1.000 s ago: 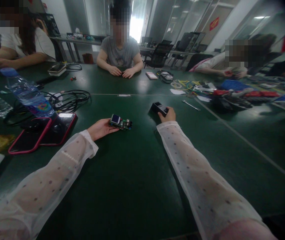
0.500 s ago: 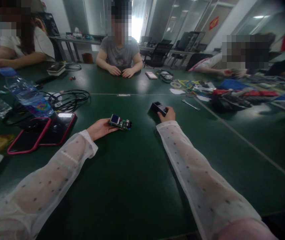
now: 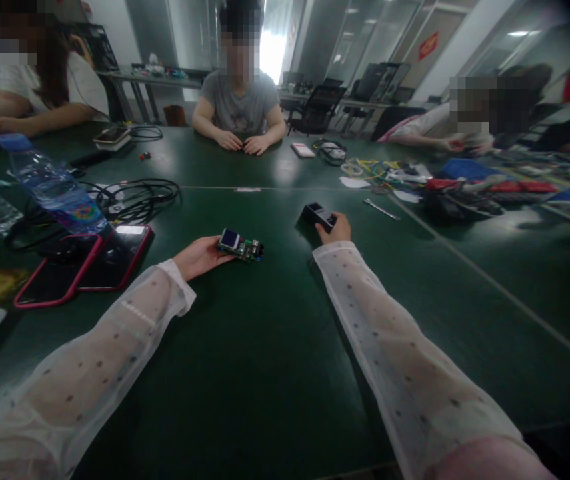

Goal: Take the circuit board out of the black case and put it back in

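Note:
My left hand (image 3: 199, 257) holds a green circuit board with a small screen (image 3: 241, 245), its fingers beneath and along the near end. The screen faces up toward me, and small parts show at the board's right end. To the right, my right hand (image 3: 337, 230) grips a black rectangular case (image 3: 317, 215) by its near right end. The case seems to rest on or just above the green table (image 3: 265, 347); which one I cannot tell. A gap of bare table lies between the board and the case.
Two phones (image 3: 69, 273) with pink-red edges, a water bottle (image 3: 59, 187) and black cables (image 3: 149, 200) lie to the left. A wrench-like metal tool (image 3: 381, 209) is right of the case. Cluttered parts (image 3: 485, 190) fill the far right. A person (image 3: 239, 100) sits opposite.
Almost nothing differs. Both hands keep their hold on the circuit board and the black case, in nearly the same places.

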